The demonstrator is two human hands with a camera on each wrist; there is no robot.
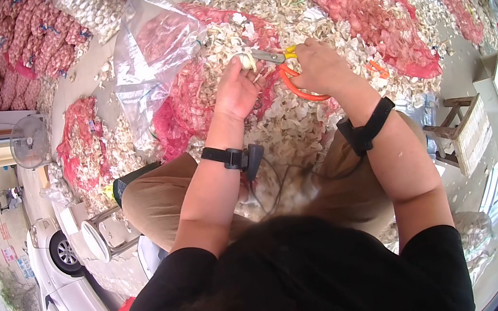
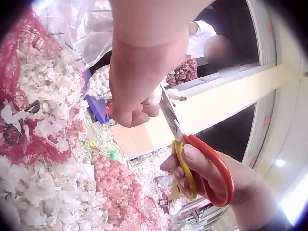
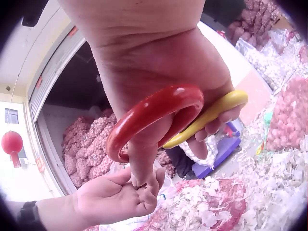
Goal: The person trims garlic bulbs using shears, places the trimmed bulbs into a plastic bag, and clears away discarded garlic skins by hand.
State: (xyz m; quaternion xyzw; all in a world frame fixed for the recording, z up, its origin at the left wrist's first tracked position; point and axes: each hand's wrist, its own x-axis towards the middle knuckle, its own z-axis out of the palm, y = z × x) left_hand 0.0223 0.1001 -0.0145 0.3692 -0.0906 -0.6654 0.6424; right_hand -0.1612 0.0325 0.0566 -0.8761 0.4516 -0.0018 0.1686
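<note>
My left hand [image 1: 235, 95] pinches a white garlic bulb [image 1: 246, 61] in its fingertips, palm turned upward. With my right hand [image 1: 325, 70] I grip scissors [image 2: 172, 118] that have one red-orange handle loop and one yellow one. Their metal blades reach across to the bulb, and in the left wrist view they lie right at its stem end. The right wrist view shows the red handle loop [image 3: 159, 115] around my thumb, with fingers curled through the yellow handle [image 3: 209, 118]; the bulb is hidden there.
Pale garlic skins and stem clippings [image 1: 295, 116] heap up before my knees. Red net sheets with garlic [image 1: 362, 10] lie right and ahead. Filled net sacks [image 1: 45, 41] stack at the back left, near a clear plastic bag [image 1: 143, 74]. A wooden stool [image 1: 464, 133] stands at right.
</note>
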